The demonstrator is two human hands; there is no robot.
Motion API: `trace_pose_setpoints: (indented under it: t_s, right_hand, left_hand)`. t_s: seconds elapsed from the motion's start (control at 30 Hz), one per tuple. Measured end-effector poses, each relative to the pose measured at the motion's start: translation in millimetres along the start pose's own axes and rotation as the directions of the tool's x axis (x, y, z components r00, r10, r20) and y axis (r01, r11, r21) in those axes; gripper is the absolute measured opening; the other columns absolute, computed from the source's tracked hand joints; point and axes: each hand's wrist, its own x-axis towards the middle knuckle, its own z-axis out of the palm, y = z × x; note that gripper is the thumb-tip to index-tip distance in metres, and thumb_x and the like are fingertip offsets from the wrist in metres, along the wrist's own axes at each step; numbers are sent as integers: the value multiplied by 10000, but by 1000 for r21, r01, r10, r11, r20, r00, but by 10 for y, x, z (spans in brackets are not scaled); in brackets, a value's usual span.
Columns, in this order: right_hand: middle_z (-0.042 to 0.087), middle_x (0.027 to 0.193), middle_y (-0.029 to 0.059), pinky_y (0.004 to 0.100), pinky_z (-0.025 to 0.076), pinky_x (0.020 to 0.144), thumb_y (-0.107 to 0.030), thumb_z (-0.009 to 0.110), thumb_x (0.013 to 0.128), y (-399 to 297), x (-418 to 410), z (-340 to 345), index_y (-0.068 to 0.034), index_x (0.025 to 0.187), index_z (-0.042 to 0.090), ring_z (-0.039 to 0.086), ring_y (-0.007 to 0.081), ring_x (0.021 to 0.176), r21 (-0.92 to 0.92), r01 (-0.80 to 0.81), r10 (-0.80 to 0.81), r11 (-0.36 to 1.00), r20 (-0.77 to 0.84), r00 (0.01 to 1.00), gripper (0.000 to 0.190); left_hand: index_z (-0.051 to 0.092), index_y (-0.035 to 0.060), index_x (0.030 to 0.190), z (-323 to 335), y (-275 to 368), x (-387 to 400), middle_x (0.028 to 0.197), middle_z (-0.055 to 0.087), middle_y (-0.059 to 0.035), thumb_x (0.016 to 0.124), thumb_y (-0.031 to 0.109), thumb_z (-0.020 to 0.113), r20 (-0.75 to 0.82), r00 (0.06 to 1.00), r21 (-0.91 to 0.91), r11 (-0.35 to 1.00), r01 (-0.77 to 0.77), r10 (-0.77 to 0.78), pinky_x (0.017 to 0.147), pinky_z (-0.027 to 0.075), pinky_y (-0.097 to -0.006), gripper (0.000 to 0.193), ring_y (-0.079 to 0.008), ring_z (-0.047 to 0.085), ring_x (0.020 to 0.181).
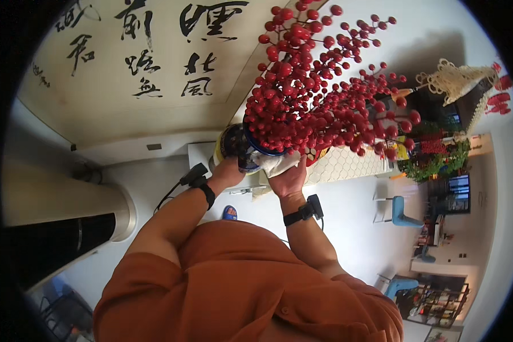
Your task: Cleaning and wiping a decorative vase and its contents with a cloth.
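A dark blue patterned vase (235, 143) stands before me, filled with artificial red berry branches (308, 102). My left hand (230, 171) is at the vase's lower left side, its fingers partly hidden by the vase. White cloth (278, 164) lies against the vase below its blue rim, and my right hand (288, 177) holds it, the fingertips partly hidden under it. Both wrists wear black straps with small devices.
A white cabinet (199, 149) is under the vase, beside a surface with a patterned cover (346, 164). Framed calligraphy (154, 111) hangs behind. A tall rounded appliance (68, 192) stands left. Blue chairs (402, 211), a hanging knotted ornament (451, 83) and greenery (436, 164) are right.
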Motion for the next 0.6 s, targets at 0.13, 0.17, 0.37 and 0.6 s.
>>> trace_pose_setpoints:
  t_s: [0.13, 0.17, 0.37, 0.6]
  right_hand:
    - [410, 1573, 143, 551, 261, 1206, -721, 301, 991, 280, -173, 108, -127, 1569, 321, 383, 369, 1440, 29, -16, 16, 999, 5, 1000, 829]
    - [404, 1573, 146, 550, 257, 1208, -720, 313, 990, 315, -179, 113, -121, 1568, 319, 376, 372, 1442, -28, -3, 3, 1000, -16, 1000, 833]
    - [512, 1455, 178, 520, 347, 1169, -363, 390, 1042, 359, -234, 67, -40, 1455, 434, 483, 370, 1349, -241, 52, -113, 969, -249, 962, 526]
    - [586, 1354, 148, 438, 447, 1095, -288, 419, 1041, -260, -358, -118, -22, 1417, 476, 571, 301, 1252, -491, 169, -297, 854, -195, 935, 464]
  left_hand:
    - [604, 60, 1275, -127, 327, -477, 1150, 673, -65, 994, 283, 593, 479, 878, -748, 529, 400, 13, 828, 578, -356, 359, -206, 675, 1007]
    - [597, 77, 1282, -182, 399, -559, 1172, 662, -58, 1011, 257, 571, 450, 889, -841, 375, 389, 87, 838, 574, -366, 326, -203, 665, 1046]
    - [614, 52, 1217, -416, 427, -666, 1167, 675, -85, 1016, 232, 568, 335, 938, -907, 298, 296, 87, 856, 558, -360, 274, -207, 682, 1002]
    - [637, 61, 1059, -751, 596, -564, 956, 674, -115, 806, 275, 813, -470, 869, -242, 924, -297, 156, 809, 528, -396, 375, -307, 661, 904]
